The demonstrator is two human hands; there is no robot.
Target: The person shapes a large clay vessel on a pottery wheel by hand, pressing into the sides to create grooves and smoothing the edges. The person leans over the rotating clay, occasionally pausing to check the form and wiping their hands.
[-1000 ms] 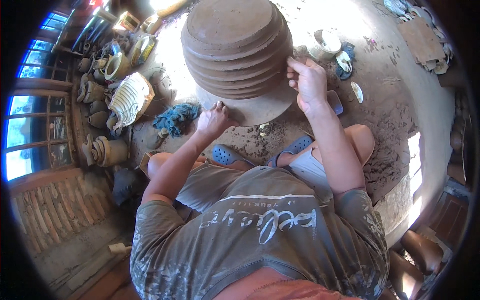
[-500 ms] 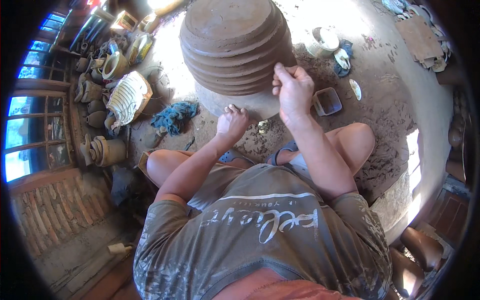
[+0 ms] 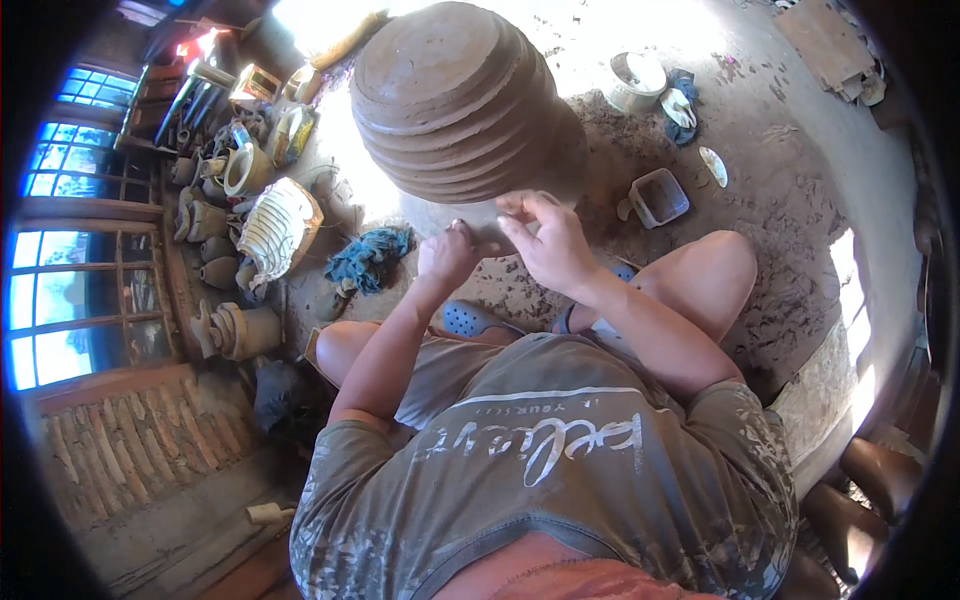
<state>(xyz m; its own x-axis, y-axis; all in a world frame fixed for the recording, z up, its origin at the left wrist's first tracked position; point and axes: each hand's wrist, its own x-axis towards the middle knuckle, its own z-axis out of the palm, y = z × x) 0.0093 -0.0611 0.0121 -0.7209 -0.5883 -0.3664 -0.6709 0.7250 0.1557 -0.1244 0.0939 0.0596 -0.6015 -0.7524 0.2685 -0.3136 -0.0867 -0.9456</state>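
Clay pot (image 3: 445, 120) stands far centre on round board (image 3: 425, 210). Ridged wall looks well built up, top flat; ridges stand proud on your side. What remains can't be judged from here. Your left hand (image 3: 450, 257): fingers curled at board's near edge. Your right hand (image 3: 548, 248), just right: half curled. Can't tell if either grips anything. Blue cloth (image 3: 368, 260) lies left, plastic tub (image 3: 668, 216) right.

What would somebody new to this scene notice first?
Probably the big ridged clay vessel at top centre, with the left hand and right hand close together at its near side. Next, perhaps, the pale ribbed piece to the left, and the crumpled blue cloth between that piece and the left hand.
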